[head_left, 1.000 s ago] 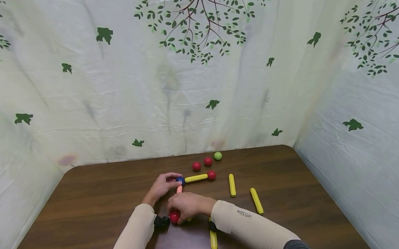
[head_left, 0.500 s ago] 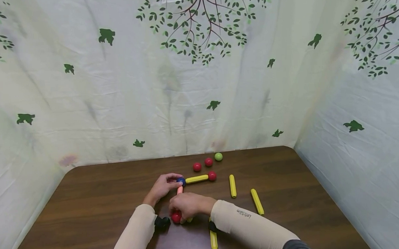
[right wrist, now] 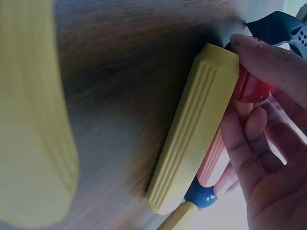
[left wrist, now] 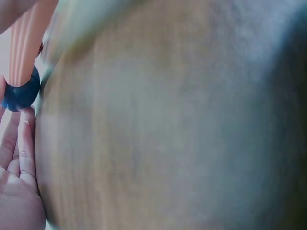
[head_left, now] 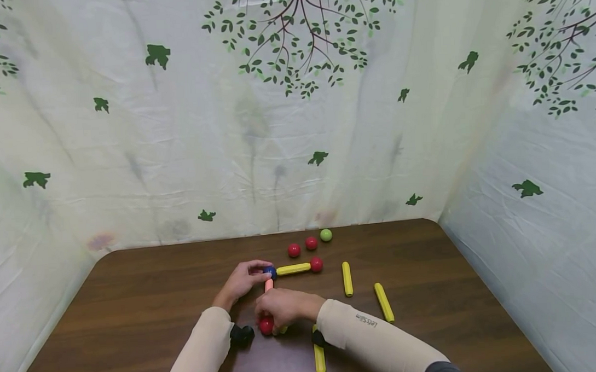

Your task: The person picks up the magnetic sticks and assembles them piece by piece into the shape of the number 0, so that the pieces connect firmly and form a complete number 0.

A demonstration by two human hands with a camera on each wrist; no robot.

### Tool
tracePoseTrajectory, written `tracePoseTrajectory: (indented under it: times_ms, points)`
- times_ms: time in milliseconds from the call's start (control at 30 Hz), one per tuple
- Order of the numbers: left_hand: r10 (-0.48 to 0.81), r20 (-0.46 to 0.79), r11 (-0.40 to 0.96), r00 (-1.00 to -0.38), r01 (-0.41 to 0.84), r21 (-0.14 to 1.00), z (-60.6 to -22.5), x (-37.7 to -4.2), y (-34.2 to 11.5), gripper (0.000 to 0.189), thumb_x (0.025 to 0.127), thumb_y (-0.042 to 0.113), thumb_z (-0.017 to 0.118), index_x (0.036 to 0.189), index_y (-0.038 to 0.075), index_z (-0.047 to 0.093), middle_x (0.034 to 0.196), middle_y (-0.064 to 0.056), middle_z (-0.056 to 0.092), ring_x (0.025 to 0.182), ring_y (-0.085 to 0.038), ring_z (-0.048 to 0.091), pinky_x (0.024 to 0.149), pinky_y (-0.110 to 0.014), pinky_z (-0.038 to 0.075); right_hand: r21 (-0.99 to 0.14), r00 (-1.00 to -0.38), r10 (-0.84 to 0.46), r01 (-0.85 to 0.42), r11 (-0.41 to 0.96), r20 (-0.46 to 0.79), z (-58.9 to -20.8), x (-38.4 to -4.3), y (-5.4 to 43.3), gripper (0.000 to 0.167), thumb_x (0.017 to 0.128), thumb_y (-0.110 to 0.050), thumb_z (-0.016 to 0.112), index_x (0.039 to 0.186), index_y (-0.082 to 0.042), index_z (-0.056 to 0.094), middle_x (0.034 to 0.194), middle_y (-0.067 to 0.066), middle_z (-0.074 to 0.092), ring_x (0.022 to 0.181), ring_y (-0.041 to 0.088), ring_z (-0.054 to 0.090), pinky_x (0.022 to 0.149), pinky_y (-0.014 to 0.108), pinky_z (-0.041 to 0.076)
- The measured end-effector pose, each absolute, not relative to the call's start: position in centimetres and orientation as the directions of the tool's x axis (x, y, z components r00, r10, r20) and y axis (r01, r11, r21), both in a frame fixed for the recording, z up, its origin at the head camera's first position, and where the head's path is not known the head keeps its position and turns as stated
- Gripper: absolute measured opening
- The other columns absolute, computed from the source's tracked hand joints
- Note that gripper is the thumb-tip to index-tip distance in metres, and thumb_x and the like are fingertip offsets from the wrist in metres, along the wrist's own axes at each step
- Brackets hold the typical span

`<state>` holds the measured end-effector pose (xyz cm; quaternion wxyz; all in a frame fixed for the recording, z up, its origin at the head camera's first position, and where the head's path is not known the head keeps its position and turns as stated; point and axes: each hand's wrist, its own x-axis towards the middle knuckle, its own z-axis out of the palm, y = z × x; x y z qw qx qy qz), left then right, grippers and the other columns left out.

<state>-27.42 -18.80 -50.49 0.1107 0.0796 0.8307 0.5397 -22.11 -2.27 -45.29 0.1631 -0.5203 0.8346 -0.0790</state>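
Note:
My left hand [head_left: 242, 281] holds a blue ball [head_left: 270, 272] between thumb and fingers. From that ball a yellow ridged stick [head_left: 293, 269] runs right to a red ball [head_left: 316, 264]. A pink ridged stick [right wrist: 215, 158] joins the blue ball and runs toward me, partly hidden by my right hand [head_left: 282, 307]. At the pink stick's near end, my right thumb and fingers grip another red ball [head_left: 266, 325]. Alongside the pink stick, in the right wrist view, a loose-looking yellow stick [right wrist: 196, 124] lies on the table, its upper end close by the gripped red ball.
Two red balls [head_left: 293, 250] and a green ball [head_left: 326, 235] sit near the back edge of the brown table [head_left: 134, 301]. Yellow sticks lie to the right, one upright in view [head_left: 348, 279], one slanted [head_left: 383, 302]. Another yellow stick [head_left: 319, 363] lies partly under my right forearm.
My right hand and the red ball it grips have shifted slightly to the right. The left hand and the blue ball stay nearly in place.

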Motion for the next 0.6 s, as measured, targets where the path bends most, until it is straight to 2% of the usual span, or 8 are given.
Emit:
tracePoseTrajectory:
  times_ms: [333,600]
  points:
    - [0.262,-0.092,0.399,-0.961,0.021,0.917,-50.53,-27.23,-18.88,0.03,0.09,0.011,0.067,0.118,0.002,0.066,0.112,-0.011,0.066,0.098,-0.021,0.062,0.093,-0.043,0.047,-0.312,-0.413,-0.892,-0.836,0.451,-0.182,-45.23,-22.06,-2.06,0.034,0.071,-0.015,0.087,0.102,-0.017,0.072,0.089,-0.011,0.06,0.074,-0.001,0.049,0.066,0.009,0.038]
    - [0.255,-0.095,0.4,-0.962,0.015,0.917,-50.48,-27.19,-18.72,0.03,0.09,0.01,0.067,0.119,0.001,0.065,0.112,-0.011,0.066,0.097,-0.021,0.061,0.092,-0.043,0.048,-0.371,-0.42,-0.885,-0.804,0.465,-0.2,-45.02,-22.13,-1.93,0.035,0.072,-0.012,0.086,0.103,-0.016,0.071,0.09,-0.009,0.06,0.073,0.0,0.05,0.067,0.011,0.041]
